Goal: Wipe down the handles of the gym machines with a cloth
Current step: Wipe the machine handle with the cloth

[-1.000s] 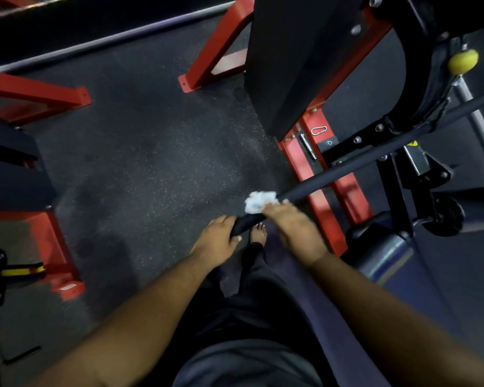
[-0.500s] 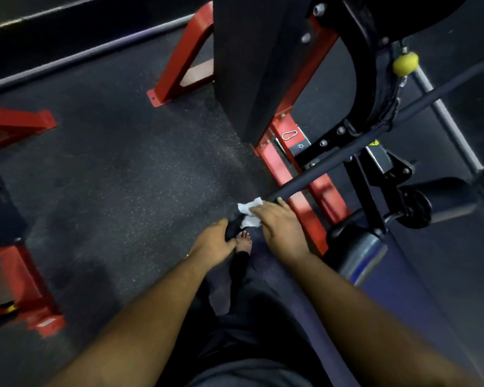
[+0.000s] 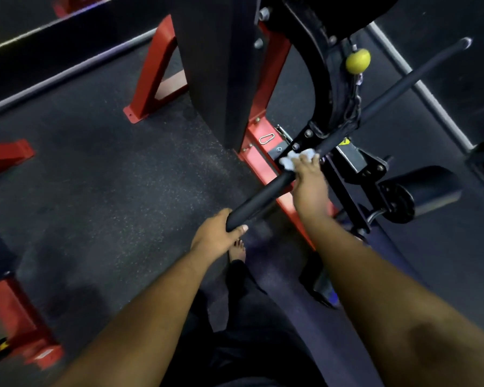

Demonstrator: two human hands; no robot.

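Observation:
A long black handle bar (image 3: 266, 195) of the gym machine runs diagonally from the lower middle up to the far right. My left hand (image 3: 217, 236) grips its near end. My right hand (image 3: 309, 177) holds a small white cloth (image 3: 294, 159) wrapped against the bar near its middle, close to the black bracket. Part of the cloth is hidden under my fingers.
The red machine frame (image 3: 259, 160) and a tall black panel (image 3: 221, 65) stand just behind the bar. A yellow knob (image 3: 357, 61) and chain hang above it. A black roller pad (image 3: 428, 188) sits at right. Other red frames (image 3: 20, 325) stand at left on speckled rubber floor.
My right hand has slid the cloth up along the bar, away from my left hand, which still holds the near end. The camera view has shifted closer to the machine.

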